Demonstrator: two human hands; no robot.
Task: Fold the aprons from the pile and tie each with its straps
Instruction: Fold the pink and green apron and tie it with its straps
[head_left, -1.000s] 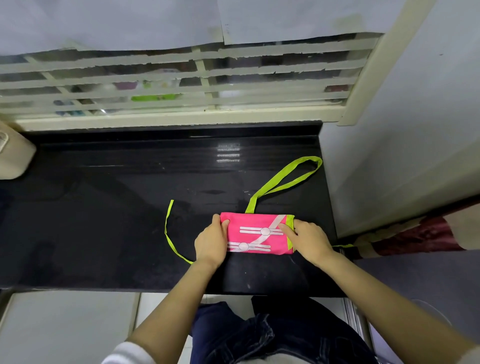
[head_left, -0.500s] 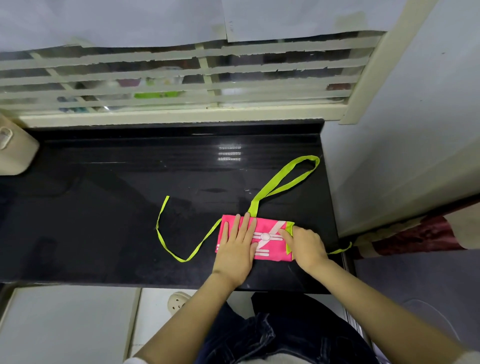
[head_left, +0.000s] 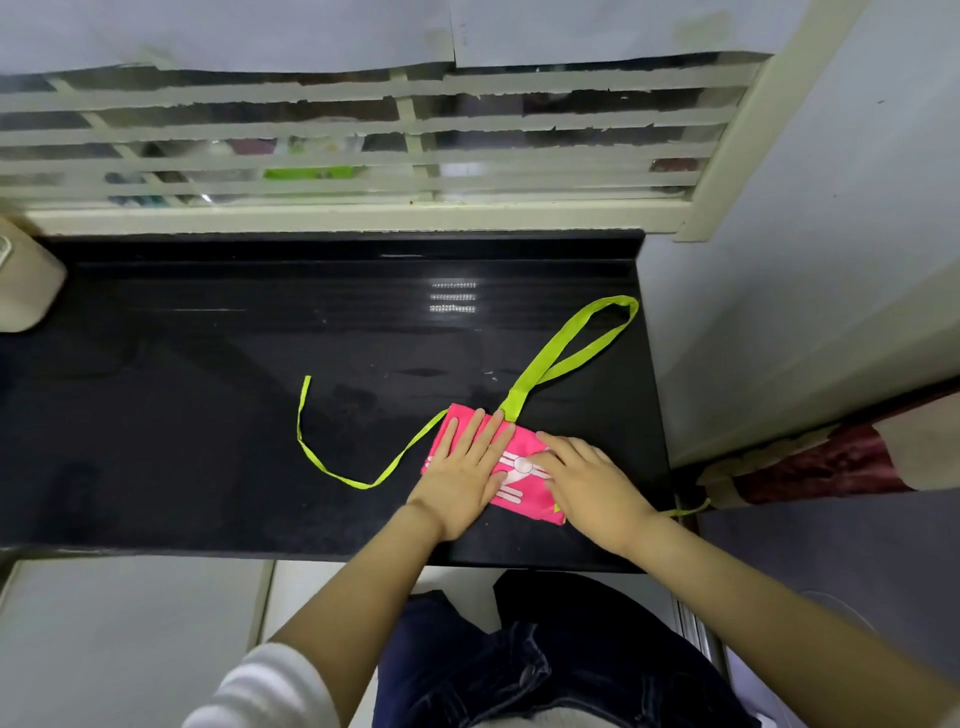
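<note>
I am looking down at the black counter (head_left: 208, 415), and the folded pink apron (head_left: 522, 470) is lying on it near its front right corner, a small flat packet turned slightly askew to the counter's front edge. The left hand (head_left: 462, 483) is pressing flat on the packet's left half, fingers straight and spread and gripping nothing. The right hand (head_left: 587, 483) is resting on the right half, its fingers lightly bent and lying on top of the cloth. I am not seeing them curl around or pinch anything, so I am reading that hand as released too.

A wide lime neck loop (head_left: 545, 358) is running from the packet's far edge toward the counter's back right corner, lying flat on the surface. A thin lime tie strap (head_left: 301, 410) is trailing from the packet's left side toward the middle of the counter, curving forward and then back. Another thin strap end (head_left: 691, 510) is hanging just past the counter's right edge.

Behind the counter a slatted window (head_left: 363, 130) is running along its back edge. A beige container (head_left: 26, 280) is sitting at its far left end. A patterned red cloth (head_left: 831, 462) is showing beyond its right edge. The person's dark jeans (head_left: 493, 665) are showing below its front edge.
</note>
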